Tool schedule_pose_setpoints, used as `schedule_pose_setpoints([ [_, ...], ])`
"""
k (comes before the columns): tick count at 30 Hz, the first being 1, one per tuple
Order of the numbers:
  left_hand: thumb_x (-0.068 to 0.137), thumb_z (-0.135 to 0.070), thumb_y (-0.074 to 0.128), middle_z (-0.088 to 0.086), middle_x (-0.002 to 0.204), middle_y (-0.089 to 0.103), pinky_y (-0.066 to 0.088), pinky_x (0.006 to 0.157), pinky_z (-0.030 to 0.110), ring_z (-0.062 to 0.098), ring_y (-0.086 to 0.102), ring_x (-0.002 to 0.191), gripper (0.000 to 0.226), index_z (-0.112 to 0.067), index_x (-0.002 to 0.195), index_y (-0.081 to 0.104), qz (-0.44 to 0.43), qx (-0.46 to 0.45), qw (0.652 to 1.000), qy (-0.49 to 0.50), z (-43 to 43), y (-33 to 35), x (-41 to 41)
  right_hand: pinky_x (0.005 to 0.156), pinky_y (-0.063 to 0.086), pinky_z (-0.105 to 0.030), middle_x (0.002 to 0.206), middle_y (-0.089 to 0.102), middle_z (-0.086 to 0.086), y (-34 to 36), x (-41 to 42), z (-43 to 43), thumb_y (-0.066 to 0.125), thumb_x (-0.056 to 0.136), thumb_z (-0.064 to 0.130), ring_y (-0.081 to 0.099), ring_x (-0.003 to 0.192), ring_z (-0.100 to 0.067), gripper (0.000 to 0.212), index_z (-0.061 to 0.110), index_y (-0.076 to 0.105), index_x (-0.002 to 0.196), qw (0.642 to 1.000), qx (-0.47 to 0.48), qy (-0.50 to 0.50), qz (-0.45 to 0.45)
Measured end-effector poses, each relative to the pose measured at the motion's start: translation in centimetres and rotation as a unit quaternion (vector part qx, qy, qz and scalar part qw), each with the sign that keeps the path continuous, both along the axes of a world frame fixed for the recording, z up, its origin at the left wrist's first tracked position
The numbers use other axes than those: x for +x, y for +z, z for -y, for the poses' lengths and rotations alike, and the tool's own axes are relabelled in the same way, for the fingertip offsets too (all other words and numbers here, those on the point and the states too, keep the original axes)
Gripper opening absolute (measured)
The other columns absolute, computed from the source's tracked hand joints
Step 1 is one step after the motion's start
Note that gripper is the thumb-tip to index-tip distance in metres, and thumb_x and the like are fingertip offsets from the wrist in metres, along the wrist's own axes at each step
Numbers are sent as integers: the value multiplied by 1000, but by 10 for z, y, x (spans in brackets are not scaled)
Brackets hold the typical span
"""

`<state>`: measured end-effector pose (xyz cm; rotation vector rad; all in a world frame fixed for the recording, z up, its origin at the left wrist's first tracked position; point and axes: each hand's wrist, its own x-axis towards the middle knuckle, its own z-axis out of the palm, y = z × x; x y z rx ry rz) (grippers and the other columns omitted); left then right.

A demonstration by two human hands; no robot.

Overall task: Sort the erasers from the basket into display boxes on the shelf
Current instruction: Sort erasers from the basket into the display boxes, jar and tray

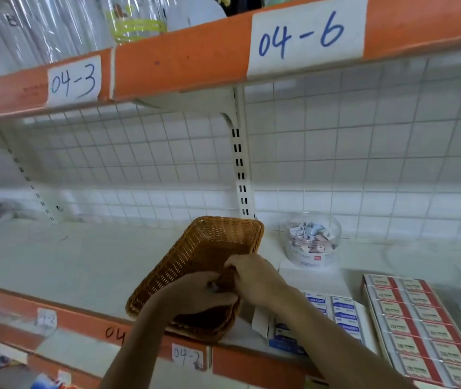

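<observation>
clasping one wall of the wicker basket (205, 248), left grip (198, 293) and right grip (253, 276) side by side

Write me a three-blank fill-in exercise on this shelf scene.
1. The left hand and right hand both grip the wicker ____.
2. The round clear tub stands on the shelf to its ____.
3. The paper label above the tub reads 04-____.
Missing words: basket; right; 6.
</observation>
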<state>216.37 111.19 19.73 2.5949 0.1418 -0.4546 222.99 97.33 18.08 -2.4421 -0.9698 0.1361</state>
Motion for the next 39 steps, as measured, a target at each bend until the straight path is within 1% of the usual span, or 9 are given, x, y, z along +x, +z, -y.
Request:
schedule_pose_setpoints([
  [4, 85, -19, 58, 0, 90, 60, 44, 79, 30, 21, 58, 91, 11, -10, 92, 58, 61, 61, 996, 7, -13, -18, 5, 86, 50, -37, 119, 60, -9, -7, -1, 1, 44, 88, 9, 58, 105, -26, 38, 19, 57, 123, 1000, 13, -3, 5],
  [7, 84, -28, 61, 2, 114, 56, 46, 90, 35, 24, 54, 105, 30, -17, 111, 55, 85, 183, 978, 41, -19, -34, 9, 88, 49, -37, 119, 60, -8, -8, -4, 4, 42, 92, 13, 58, 104, -23, 35, 17, 58, 122, 1000, 24, 8, 9],
  [12, 90, -31, 57, 2, 92, 65, 45, 68, 27, 19, 61, 83, 17, -16, 93, 64, 109, 225, 963, 101, -16, -32, 12, 96, 44, -30, 125, 58, -3, -9, -6, 14, 45, 92, 12, 53, 113, -18, 33, 16, 57, 123, 997, 69, 23, -5],
  [17, 97, -23, 47, -4, 73, 62, 33, 47, 12, 6, 50, 58, 19, -20, 86, 63, 232, 91, 961, 121, 10, -4, 11, 93, 45, -28, 119, 60, 0, -7, -9, 30, 50, 87, 4, 55, 108, -15, 39, 20, 54, 122, 985, 174, -5, -7],
  [21, 99, -22, 46, -3, 81, 68, 41, 54, 7, 3, 60, 69, 21, -21, 104, 66, 274, -43, 956, 92, 48, 16, 9, 85, 48, -16, 111, 60, 5, -1, -12, 62, 55, 89, 4, 58, 98, -8, 41, 23, 53, 125, 961, 267, -72, -2],
  [25, 98, -22, 50, -4, 81, 69, 48, 60, 10, 2, 65, 70, 19, -19, 100, 69, 280, -150, 944, 93, 88, 21, 11, 75, 44, -4, 100, 60, 13, 0, -19, 105, 60, 87, 3, 59, 83, 1, 40, 27, 57, 119, 939, 323, -118, 2],
  [28, 97, -24, 51, -4, 75, 70, 54, 67, 23, 7, 68, 71, 18, -22, 96, 69, 265, -188, 944, 58, 120, 19, 18, 71, 44, -4, 101, 58, 19, 0, -28, 140, 64, 84, 4, 59, 83, 1, 42, 33, 57, 114, 928, 347, -134, 18],
  [35, 96, -22, 53, -6, 70, 70, 54, 71, 22, 0, 66, 67, 19, -29, 86, 68, 212, -250, 942, -74, 215, 9, 31, 74, 40, -3, 102, 55, 25, -11, -46, 235, 70, 78, 2, 54, 86, 10, 48, 40, 58, 104, 926, 301, -209, 96],
  [39, 96, -28, 53, 2, 74, 70, 53, 71, 34, 8, 66, 69, 24, -15, 89, 71, 240, -222, 935, -139, 270, -4, 33, 65, 41, -3, 92, 57, 26, -17, -62, 293, 73, 78, 12, 56, 80, 5, 34, 34, 63, 102, 916, 268, -277, 110],
])
